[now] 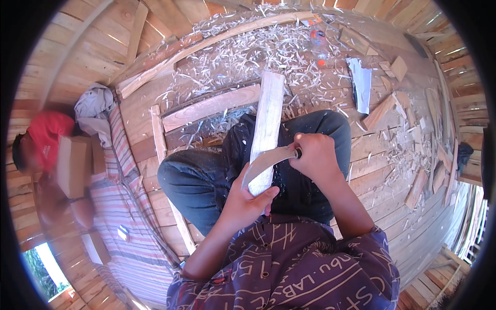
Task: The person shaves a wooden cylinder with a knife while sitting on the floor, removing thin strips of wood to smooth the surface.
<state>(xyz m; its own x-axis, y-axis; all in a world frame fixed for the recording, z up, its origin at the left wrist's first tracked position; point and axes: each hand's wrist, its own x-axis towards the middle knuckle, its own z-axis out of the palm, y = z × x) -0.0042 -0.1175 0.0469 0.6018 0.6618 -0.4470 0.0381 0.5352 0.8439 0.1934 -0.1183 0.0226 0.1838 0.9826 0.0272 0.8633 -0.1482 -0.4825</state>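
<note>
A long, pale length of wood (pixel 268 116) slants away from my lap, with its near end close to my body. My left hand (pixel 244 200) is closed round that near end, the thumb lying across it. In my right hand (pixel 315 156) is a knife (pixel 265 159), its dark handle mostly hidden by the closed fingers. The broad, curved blade lies across the wood, and its tip points toward my left hand. I cannot tell whether the edge is biting into the wood.
Pale wood shavings (pixel 222 57) litter the plank floor beyond my knees. Offcuts (pixel 380 112) lie at the right, near a white sheet (pixel 361 85) and a plastic bottle (pixel 319 44). On the left, a person in red (pixel 51 135) sits with a cardboard box (pixel 74 165) beside a striped mat (pixel 134 232).
</note>
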